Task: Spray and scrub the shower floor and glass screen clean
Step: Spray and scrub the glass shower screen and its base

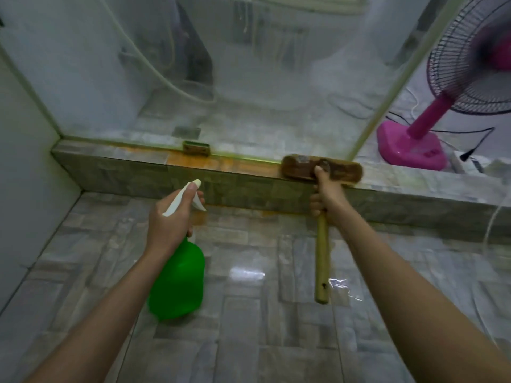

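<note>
My left hand (pixel 171 217) grips the white trigger head of a green spray bottle (pixel 177 280), nozzle aimed at the tiled kerb (pixel 124 172). My right hand (pixel 327 197) grips the wooden handle of a scrub brush (pixel 322 168). The brush head lies on top of the kerb at the foot of the cloudy glass screen (pixel 221 64). Rusty orange stains mark the kerb beside a small bracket (pixel 196 148). Wet grey shower floor tiles (pixel 249 313) spread beneath both arms.
A white wall (pixel 25 161) closes the left side. Beyond the screen's right edge stands a pink pedestal fan (pixel 414 145) with cables and a power strip (pixel 467 161) on the floor. A hose shape shows dimly through the glass.
</note>
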Available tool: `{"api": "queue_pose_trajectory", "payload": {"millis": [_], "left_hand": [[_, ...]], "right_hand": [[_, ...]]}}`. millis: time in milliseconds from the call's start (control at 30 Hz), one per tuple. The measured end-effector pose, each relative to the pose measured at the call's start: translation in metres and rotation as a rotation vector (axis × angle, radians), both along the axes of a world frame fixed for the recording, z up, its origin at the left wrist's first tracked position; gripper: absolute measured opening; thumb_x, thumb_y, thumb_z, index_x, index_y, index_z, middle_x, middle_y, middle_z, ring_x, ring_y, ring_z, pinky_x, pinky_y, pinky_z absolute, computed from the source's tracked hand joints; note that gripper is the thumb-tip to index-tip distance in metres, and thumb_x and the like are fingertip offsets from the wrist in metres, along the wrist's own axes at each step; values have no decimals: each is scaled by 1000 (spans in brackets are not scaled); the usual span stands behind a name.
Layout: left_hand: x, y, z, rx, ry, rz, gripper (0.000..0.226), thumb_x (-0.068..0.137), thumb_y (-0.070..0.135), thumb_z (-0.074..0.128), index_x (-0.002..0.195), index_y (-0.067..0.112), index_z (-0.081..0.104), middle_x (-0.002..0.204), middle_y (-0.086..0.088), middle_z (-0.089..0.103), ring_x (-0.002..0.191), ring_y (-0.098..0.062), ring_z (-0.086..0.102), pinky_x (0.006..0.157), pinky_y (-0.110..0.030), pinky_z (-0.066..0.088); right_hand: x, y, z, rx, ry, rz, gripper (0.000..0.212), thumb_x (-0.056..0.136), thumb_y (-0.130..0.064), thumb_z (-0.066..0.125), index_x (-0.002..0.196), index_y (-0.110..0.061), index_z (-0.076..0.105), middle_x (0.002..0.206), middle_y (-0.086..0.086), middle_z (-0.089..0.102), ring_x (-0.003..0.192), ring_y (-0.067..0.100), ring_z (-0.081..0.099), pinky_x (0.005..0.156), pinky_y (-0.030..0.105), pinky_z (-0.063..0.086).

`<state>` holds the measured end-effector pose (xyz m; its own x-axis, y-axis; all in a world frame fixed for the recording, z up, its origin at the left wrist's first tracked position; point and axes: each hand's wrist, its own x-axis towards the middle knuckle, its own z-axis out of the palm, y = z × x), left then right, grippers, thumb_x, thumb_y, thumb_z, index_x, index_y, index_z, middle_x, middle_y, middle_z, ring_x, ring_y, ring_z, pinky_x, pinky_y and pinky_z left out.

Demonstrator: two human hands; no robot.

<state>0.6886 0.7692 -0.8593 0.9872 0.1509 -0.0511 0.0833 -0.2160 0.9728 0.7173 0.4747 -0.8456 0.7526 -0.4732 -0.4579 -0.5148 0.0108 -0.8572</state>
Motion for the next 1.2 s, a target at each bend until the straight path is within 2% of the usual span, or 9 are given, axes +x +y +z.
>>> {"api": "queue_pose_trajectory", "payload": {"millis": [100, 233, 400, 500, 667, 833, 1000, 1100, 1200], "left_hand": [[5, -13, -2, 1, -12, -49, 32, 102, 46, 55, 87, 26, 75, 87, -8, 76, 37, -5, 49, 41, -16, 41], [8, -24, -5, 16, -34, -64, 35, 103, 46, 53, 86, 24, 75, 88, -16, 75, 37, -8, 49, 40, -20, 42], [2, -15, 0, -41, -27, -47, 31, 104, 43, 51, 85, 31, 73, 92, -5, 76, 37, -6, 47, 40, -18, 41], [-3, 4, 3, -34, -37, -14, 30, 104, 44, 51, 84, 38, 72, 94, -1, 77, 36, -8, 47, 41, -19, 41], [-7, 40, 8, -5, -34, 64, 38, 102, 49, 52, 71, 57, 72, 89, 3, 78, 38, -9, 49, 51, -27, 43], [-7, 49, 3, 40, -50, 37, 37, 102, 48, 53, 72, 58, 72, 90, -11, 77, 38, -10, 50, 56, -28, 43], [-3, 26, 0, 3, -47, -26, 36, 103, 45, 54, 75, 56, 73, 91, -11, 77, 38, -10, 48, 52, -25, 42], [-1, 1, -2, -42, -32, -47, 25, 102, 41, 56, 84, 44, 72, 95, -8, 78, 38, -7, 48, 41, -19, 40], [6, -31, -4, -60, -21, -79, 26, 101, 40, 58, 84, 29, 74, 89, -15, 76, 35, -6, 46, 38, -19, 39]], "right_hand": [[25, 67, -4, 38, 0, 168, 42, 96, -55, 45, 87, -13, 47, 62, 3, 43, 43, 16, 43, 36, 19, 33], [32, 89, -5, 104, 5, 273, 44, 95, -55, 47, 74, -16, 43, 57, 1, 40, 36, 13, 39, 34, 19, 30], [-9, -26, -4, -36, 1, 11, 46, 92, -62, 47, 77, -19, 44, 54, 0, 40, 27, 8, 37, 33, 16, 29], [-22, -53, 0, 16, -6, -96, 46, 95, -57, 46, 73, -16, 40, 39, -4, 35, 23, 8, 32, 31, 14, 26], [19, 56, -4, 100, -35, 132, 41, 97, -53, 45, 77, -17, 42, 57, 0, 32, 23, 7, 32, 32, 13, 26], [44, 141, -1, 171, 13, 338, 44, 97, -53, 46, 77, -14, 42, 55, 2, 38, 29, 11, 37, 35, 17, 31], [13, 44, 0, 63, -6, 201, 44, 95, -57, 47, 75, -18, 43, 50, -2, 33, 26, 8, 32, 34, 14, 27], [-18, -52, 5, -39, -5, -37, 44, 94, -58, 47, 72, -20, 41, 43, -5, 31, 23, 6, 30, 30, 13, 24], [-32, -97, 4, -105, 41, -161, 46, 93, -58, 47, 72, -18, 42, 53, 0, 36, 24, 7, 34, 30, 15, 25]]}}
